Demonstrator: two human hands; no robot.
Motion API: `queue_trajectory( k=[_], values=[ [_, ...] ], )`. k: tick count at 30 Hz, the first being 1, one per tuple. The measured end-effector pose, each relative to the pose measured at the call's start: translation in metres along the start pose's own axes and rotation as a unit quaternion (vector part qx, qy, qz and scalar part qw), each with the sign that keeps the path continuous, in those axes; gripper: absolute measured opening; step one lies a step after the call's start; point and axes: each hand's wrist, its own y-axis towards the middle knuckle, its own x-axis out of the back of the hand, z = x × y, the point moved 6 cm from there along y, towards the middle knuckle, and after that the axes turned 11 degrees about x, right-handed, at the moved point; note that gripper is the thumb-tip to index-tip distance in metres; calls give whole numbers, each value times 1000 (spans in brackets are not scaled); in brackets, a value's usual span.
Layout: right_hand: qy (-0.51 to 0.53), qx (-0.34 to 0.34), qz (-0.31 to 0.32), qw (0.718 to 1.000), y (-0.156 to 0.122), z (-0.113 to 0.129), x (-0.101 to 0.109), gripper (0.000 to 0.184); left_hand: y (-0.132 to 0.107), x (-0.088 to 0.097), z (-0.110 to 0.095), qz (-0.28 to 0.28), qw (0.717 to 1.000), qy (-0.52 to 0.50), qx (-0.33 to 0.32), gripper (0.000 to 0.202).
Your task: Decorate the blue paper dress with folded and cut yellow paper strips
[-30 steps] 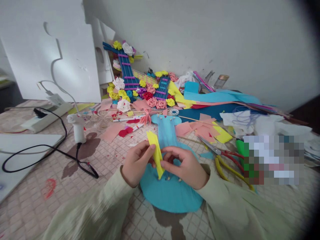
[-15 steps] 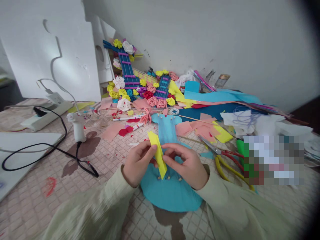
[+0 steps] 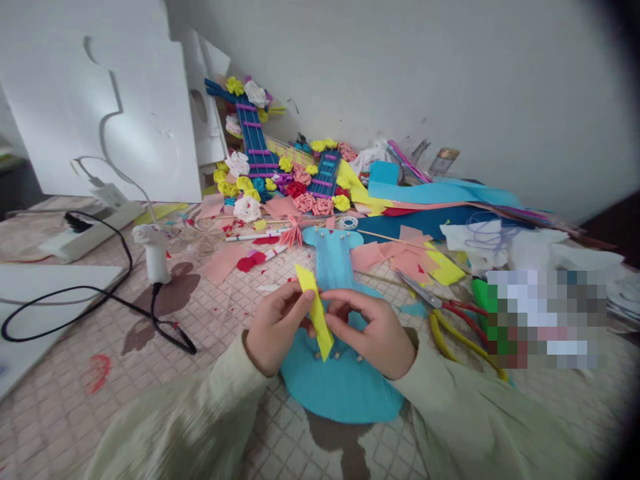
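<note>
A folded strip of yellow paper [image 3: 321,325] is pinched between the thumb and fingers of my left hand [image 3: 276,328]. Against its right edge, my right hand [image 3: 376,328] has thumb and index finger on the paper, with its other fingers curled. Both hands hover over a light-blue guitar-shaped piece [image 3: 345,397] lying flat on the table. Small pegs show at its head and on its body below the paper. My hands and the paper hide the middle of this piece.
Red-handled scissors [image 3: 450,305] and yellow-handled pliers [image 3: 450,340] lie to the right. On the left stand a white glue gun [image 3: 157,257] with a black cord and a power strip [image 3: 95,230]. Decorated paper guitars [image 3: 257,143], paper flowers and scraps [image 3: 413,257] fill the back.
The yellow strip has turned slightly, so its folded side looks flatter and narrower. My right fingertips have shifted slightly left along its edge.
</note>
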Motion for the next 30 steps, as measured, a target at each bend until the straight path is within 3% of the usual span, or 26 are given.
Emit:
queue_trajectory(
  k=[7,13,17,23,30],
  values=[
    [-43,45,-4,998,0,7,2,21,-2,-1,-1,-1,1000,0,-8,19],
    [-16,-6,7,1000,1,6,-3,28,-4,1,-6,-15,999,-13,-49,14],
    [-29,-27,38,999,0,2,-7,15,-5,7,-8,-32,995,-57,-69,14],
    [-6,-15,-2,1000,-2,1,-2,22,-4,17,-8,-83,990,-111,-17,19],
    [-47,48,-8,998,1,11,1,22,-1,16,-7,-90,981,-172,5,13]
  ],
)
